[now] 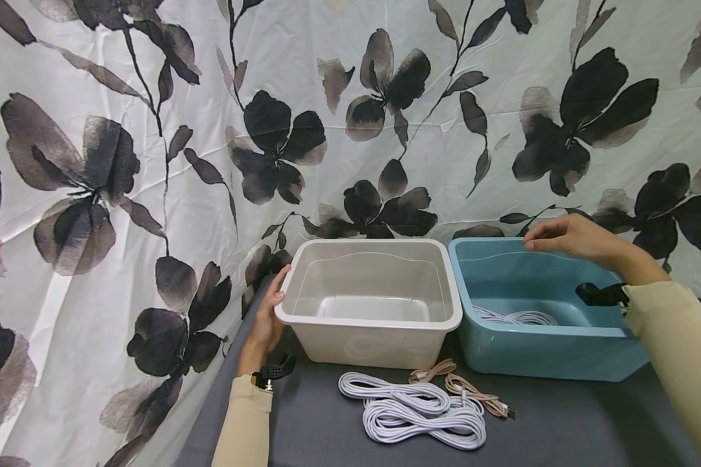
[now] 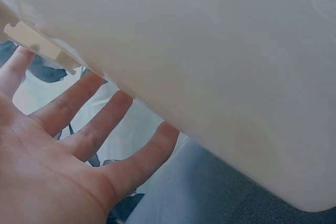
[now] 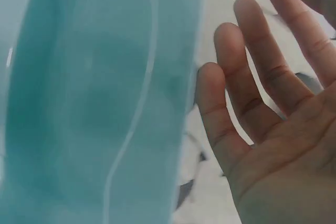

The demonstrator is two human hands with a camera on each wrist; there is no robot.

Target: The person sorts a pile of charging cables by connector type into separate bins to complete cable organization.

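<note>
A beige plastic bin stands upright on the dark grey table. Against its left side lie the extended fingers of my left hand; the left wrist view shows the fingertips right at the edge of the bin wall. Beside it on the right is a blue bin with a coiled white cable lying inside. My right hand is over that bin's back rim, holding nothing. In the right wrist view, its loosely bent fingers are spread next to the blue wall.
In front of the bins lie bundled white cables and tan cables, one with a metal plug end. A white curtain with dark flowers hangs close behind the bins and along the left. The dark table extends toward me.
</note>
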